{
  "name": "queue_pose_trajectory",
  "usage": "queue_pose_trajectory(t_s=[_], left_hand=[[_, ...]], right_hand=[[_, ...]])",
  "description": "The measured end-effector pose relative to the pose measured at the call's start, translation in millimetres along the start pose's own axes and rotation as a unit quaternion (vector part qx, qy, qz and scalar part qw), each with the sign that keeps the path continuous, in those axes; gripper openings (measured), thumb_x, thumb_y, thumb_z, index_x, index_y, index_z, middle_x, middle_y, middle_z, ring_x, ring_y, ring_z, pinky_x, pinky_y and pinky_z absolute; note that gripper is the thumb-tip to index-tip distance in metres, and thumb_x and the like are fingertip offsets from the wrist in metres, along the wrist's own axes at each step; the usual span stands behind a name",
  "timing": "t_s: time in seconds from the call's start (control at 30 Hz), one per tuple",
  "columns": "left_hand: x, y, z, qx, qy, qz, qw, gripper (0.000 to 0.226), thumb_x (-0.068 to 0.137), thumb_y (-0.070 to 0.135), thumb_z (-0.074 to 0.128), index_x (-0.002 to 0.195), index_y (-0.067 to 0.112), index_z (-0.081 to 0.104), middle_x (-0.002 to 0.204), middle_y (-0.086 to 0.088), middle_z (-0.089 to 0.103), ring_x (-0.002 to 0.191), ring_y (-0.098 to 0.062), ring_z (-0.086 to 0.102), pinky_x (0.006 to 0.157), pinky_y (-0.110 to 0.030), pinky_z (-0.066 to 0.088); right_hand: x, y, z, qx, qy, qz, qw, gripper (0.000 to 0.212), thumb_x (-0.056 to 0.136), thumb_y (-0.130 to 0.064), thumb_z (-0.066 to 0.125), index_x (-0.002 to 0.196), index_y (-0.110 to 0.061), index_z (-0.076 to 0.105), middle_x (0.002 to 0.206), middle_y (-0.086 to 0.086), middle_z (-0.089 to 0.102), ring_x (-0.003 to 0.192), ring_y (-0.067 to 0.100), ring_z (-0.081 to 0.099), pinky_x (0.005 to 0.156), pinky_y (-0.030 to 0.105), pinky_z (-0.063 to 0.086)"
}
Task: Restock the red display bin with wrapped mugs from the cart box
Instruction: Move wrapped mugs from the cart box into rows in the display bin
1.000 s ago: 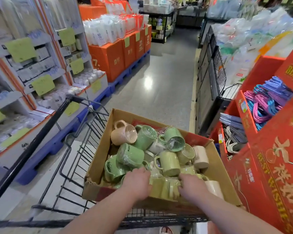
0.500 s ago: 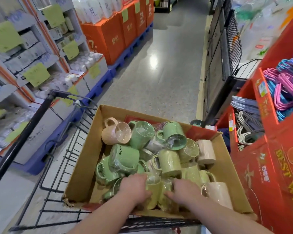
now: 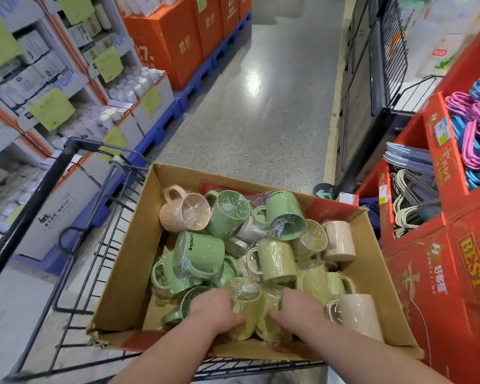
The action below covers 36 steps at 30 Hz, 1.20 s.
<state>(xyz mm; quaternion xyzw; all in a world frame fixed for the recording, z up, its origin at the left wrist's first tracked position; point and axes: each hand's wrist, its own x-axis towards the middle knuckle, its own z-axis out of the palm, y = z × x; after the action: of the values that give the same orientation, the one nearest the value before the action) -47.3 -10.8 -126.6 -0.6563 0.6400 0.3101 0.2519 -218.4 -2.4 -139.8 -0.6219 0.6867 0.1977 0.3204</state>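
A cardboard box (image 3: pixel 122 286) rides on a black wire cart (image 3: pixel 106 217) and is piled with plastic-wrapped mugs: a pink one (image 3: pixel 183 210), green ones (image 3: pixel 198 253) and yellow-green ones (image 3: pixel 277 259). My left hand (image 3: pixel 211 309) curls round a yellow-green wrapped mug (image 3: pixel 244 303) at the box's near edge. My right hand (image 3: pixel 299 309) grips a second yellow-green mug (image 3: pixel 269 327) pressed against the first. The red display bin (image 3: pixel 455 286), printed "BEST WISHES", stands right beside the box on the right.
The bin's visible compartments hold pink and blue hangers (image 3: pixel 474 128) and white hangers (image 3: pixel 408 200). Shelves of white goods (image 3: pixel 53 87) and orange boxes (image 3: pixel 178 40) line the left. A black wire rack (image 3: pixel 391 51) stands at the right of the aisle floor (image 3: pixel 261 106).
The view has tipped down towards the box. Both hands have slid together at the box's near edge and closed round two yellow-green mugs.
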Motion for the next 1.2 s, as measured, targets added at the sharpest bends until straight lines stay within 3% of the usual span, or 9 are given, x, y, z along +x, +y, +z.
queue_pose_trajectory(t_s=[0.07, 0.3, 0.47, 0.57, 0.7, 0.87, 1.03, 1.2], left_hand=[[1, 0, 2, -0.014, 0.01, -0.006, 1.0, 0.036, 0.081, 0.051, 0.06, 0.096, 0.019, 0.059, 0.086, 0.005, 0.057, 0.079, -0.016, 0.056, 0.068, -0.027, 0.048], [-8, -1, -5, -0.017, 0.068, -0.013, 0.997, 0.011, 0.087, 0.026, 0.053, 0.09, 0.017, 0.06, 0.083, 0.003, 0.059, 0.079, -0.018, 0.06, 0.063, -0.026, 0.048], [-24, -3, -11, -0.06, 0.102, -0.001, 0.993, 0.006, 0.086, 0.024, 0.053, 0.086, 0.02, 0.058, 0.082, 0.004, 0.06, 0.078, -0.016, 0.061, 0.065, -0.026, 0.051], [-35, -7, -14, -0.075, 0.123, 0.031, 0.989, 0.007, 0.085, 0.026, 0.053, 0.084, 0.021, 0.058, 0.086, 0.003, 0.062, 0.083, -0.018, 0.062, 0.071, -0.029, 0.053], [-48, -11, -17, -0.096, 0.167, 0.061, 0.979, 0.026, 0.085, 0.031, 0.05, 0.107, 0.021, 0.061, 0.098, 0.001, 0.065, 0.091, -0.02, 0.062, 0.077, -0.032, 0.054], [-66, -15, -20, -0.116, 0.221, 0.098, 0.963, 0.041, 0.091, 0.04, 0.047, 0.13, 0.025, 0.05, 0.112, -0.001, 0.065, 0.101, -0.022, 0.062, 0.084, -0.033, 0.052], [-82, -12, -16, -0.156, 0.256, 0.145, 0.943, 0.028, 0.092, 0.04, 0.049, 0.114, 0.023, 0.057, 0.096, 0.005, 0.066, 0.082, -0.014, 0.06, 0.07, -0.029, 0.052], [-97, -3, -9, -0.17, 0.279, 0.188, 0.926, 0.019, 0.093, 0.04, 0.049, 0.103, 0.024, 0.054, 0.085, 0.009, 0.061, 0.071, -0.011, 0.054, 0.057, -0.025, 0.039]], right_hand=[[-1, 1, 1, 0.023, 0.0, 0.01, 1.0, 0.028, 0.088, -0.046, 0.051, 0.087, -0.018, 0.056, 0.082, -0.003, 0.057, 0.077, 0.018, 0.056, 0.054, 0.024, 0.038], [-20, 7, -7, 0.109, 0.022, 0.042, 0.993, 0.028, 0.088, -0.035, 0.051, 0.106, -0.017, 0.061, 0.101, 0.001, 0.061, 0.093, 0.02, 0.058, 0.072, 0.025, 0.043], [-38, 5, -14, 0.128, 0.06, 0.053, 0.989, 0.019, 0.086, -0.034, 0.05, 0.097, -0.019, 0.056, 0.095, 0.0, 0.059, 0.097, 0.021, 0.061, 0.071, 0.026, 0.045], [-52, 1, -19, 0.133, 0.099, 0.052, 0.985, 0.025, 0.087, -0.033, 0.049, 0.106, -0.02, 0.056, 0.106, 0.001, 0.061, 0.101, 0.021, 0.059, 0.073, 0.027, 0.044], [-70, 0, -23, 0.15, 0.145, 0.053, 0.977, 0.03, 0.088, -0.034, 0.048, 0.111, -0.018, 0.057, 0.114, 0.003, 0.062, 0.107, 0.025, 0.059, 0.077, 0.029, 0.044], [-97, 1, -23, 0.181, 0.209, 0.059, 0.959, 0.03, 0.091, -0.033, 0.048, 0.114, -0.015, 0.053, 0.114, 0.006, 0.062, 0.107, 0.027, 0.058, 0.078, 0.03, 0.044], [-122, 6, -16, 0.217, 0.27, 0.066, 0.936, 0.022, 0.093, -0.034, 0.049, 0.107, -0.018, 0.051, 0.098, 0.001, 0.062, 0.093, 0.024, 0.059, 0.067, 0.028, 0.038], [-143, 16, -4, 0.244, 0.307, 0.089, 0.916, 0.022, 0.092, -0.036, 0.048, 0.105, -0.019, 0.051, 0.094, 0.001, 0.063, 0.086, 0.022, 0.062, 0.071, 0.031, 0.049]])
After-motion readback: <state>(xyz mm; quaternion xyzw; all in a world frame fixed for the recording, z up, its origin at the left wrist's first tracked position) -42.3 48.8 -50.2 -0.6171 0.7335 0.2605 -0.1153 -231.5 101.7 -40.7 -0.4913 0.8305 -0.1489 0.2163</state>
